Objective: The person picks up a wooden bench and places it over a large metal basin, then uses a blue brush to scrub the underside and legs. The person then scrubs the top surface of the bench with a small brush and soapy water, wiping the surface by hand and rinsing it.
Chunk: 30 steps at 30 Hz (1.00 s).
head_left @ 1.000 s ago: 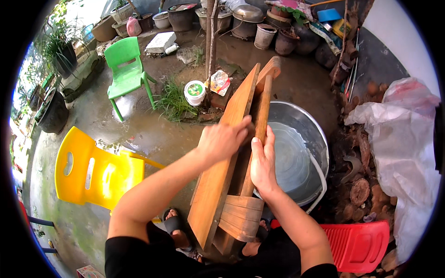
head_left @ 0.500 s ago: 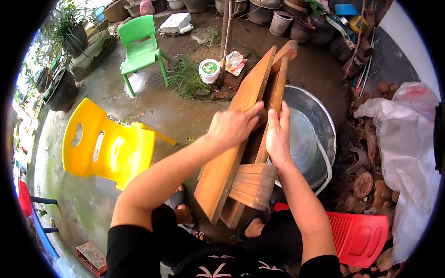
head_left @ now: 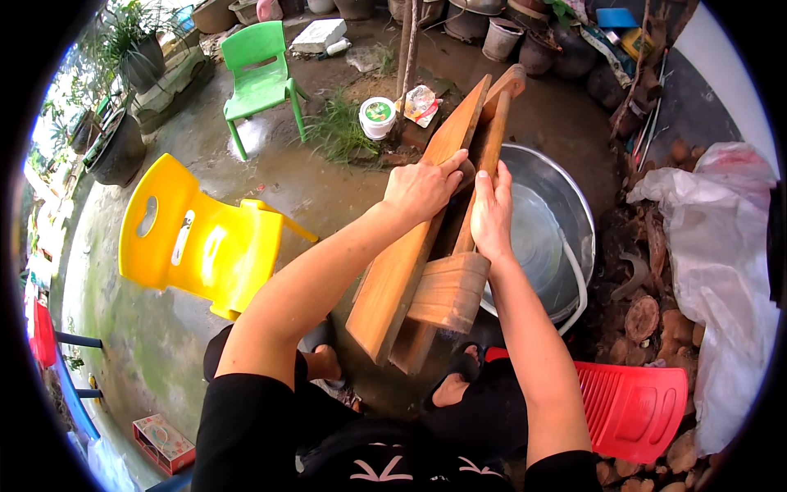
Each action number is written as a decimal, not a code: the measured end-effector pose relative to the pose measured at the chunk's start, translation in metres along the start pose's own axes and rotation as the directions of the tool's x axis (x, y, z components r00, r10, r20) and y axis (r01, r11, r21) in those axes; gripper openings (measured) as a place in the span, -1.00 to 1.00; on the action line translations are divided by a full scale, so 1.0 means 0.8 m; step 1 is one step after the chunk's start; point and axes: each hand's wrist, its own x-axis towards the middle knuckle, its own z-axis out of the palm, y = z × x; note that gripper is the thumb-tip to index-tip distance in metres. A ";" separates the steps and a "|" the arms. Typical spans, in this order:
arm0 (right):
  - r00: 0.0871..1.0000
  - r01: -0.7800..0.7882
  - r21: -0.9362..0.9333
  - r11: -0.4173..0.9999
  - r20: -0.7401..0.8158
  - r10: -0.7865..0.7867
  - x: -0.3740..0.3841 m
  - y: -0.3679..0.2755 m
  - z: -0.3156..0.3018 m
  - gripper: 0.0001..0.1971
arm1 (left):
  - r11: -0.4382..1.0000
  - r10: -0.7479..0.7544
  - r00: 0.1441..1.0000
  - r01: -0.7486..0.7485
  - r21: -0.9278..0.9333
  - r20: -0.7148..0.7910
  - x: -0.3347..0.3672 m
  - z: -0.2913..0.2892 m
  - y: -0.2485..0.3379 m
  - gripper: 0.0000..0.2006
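Note:
A long wooden board frame point(head_left: 402, 271) leans from the ground by my feet up over the rim of a metal basin point(head_left: 566, 221). My left hand point(head_left: 422, 189) grips the frame's left plank near its middle. My right hand point(head_left: 490, 215) is closed around the wooden handle of a paddle-like piece point(head_left: 449, 289) that lies along the frame. The basin holds water, and a white hose point(head_left: 580, 283) curves over its near rim.
A yellow plastic chair point(head_left: 201, 246) lies tipped on the wet concrete at my left, a green chair point(head_left: 258, 70) stands beyond it. A red plastic washboard point(head_left: 635, 406) lies at lower right, white sacks point(head_left: 721, 271) and cut logs at right. A small lidded tub point(head_left: 377, 116) stands past the frame.
The view has tilted downward, so more of my arms and lap shows. Both hands keep the same hold on the wooden frame and handle.

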 end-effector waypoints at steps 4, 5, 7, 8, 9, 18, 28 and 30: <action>1.000 0.013 -0.020 1.000 -0.007 -0.013 0.007 0.002 -0.004 -0.40 | 0.994 -0.101 0.990 0.105 -0.034 0.100 -0.085 -0.027 0.019 -0.56; 1.000 0.015 -0.022 1.000 -0.010 -0.015 0.008 -0.005 -0.003 -0.40 | 0.992 -0.120 0.988 0.124 -0.037 0.097 -0.110 -0.036 0.025 -0.56; 1.000 -0.013 -0.030 0.999 -0.013 0.013 0.010 -0.006 -0.008 -0.40 | 0.983 -0.167 0.982 0.173 -0.060 0.089 -0.143 -0.036 0.030 -0.56; 1.000 -0.024 -0.024 0.999 -0.005 0.024 0.012 -0.009 -0.006 -0.40 | 0.976 -0.203 0.976 0.208 -0.065 0.076 -0.154 -0.037 0.028 -0.55; 1.000 -0.011 -0.021 1.000 -0.016 0.011 0.013 -0.005 -0.002 -0.40 | 0.968 -0.237 0.970 0.241 -0.070 0.062 -0.166 -0.040 0.027 -0.55; 1.000 0.000 0.157 0.988 -0.016 0.003 0.013 0.034 -0.070 -0.53 | 0.978 -0.201 0.954 0.209 -0.015 0.220 -0.287 -0.059 0.099 -0.53; 0.871 -0.490 0.288 0.822 0.204 0.448 0.004 0.029 -0.131 -0.62 | 0.840 -0.426 0.878 0.473 -0.266 0.217 -0.259 -0.020 0.074 -0.55; 0.867 -0.498 0.355 0.791 0.207 0.453 0.007 0.029 -0.124 -0.63 | 0.831 -0.405 0.872 0.477 -0.286 0.277 -0.231 -0.035 0.099 -0.55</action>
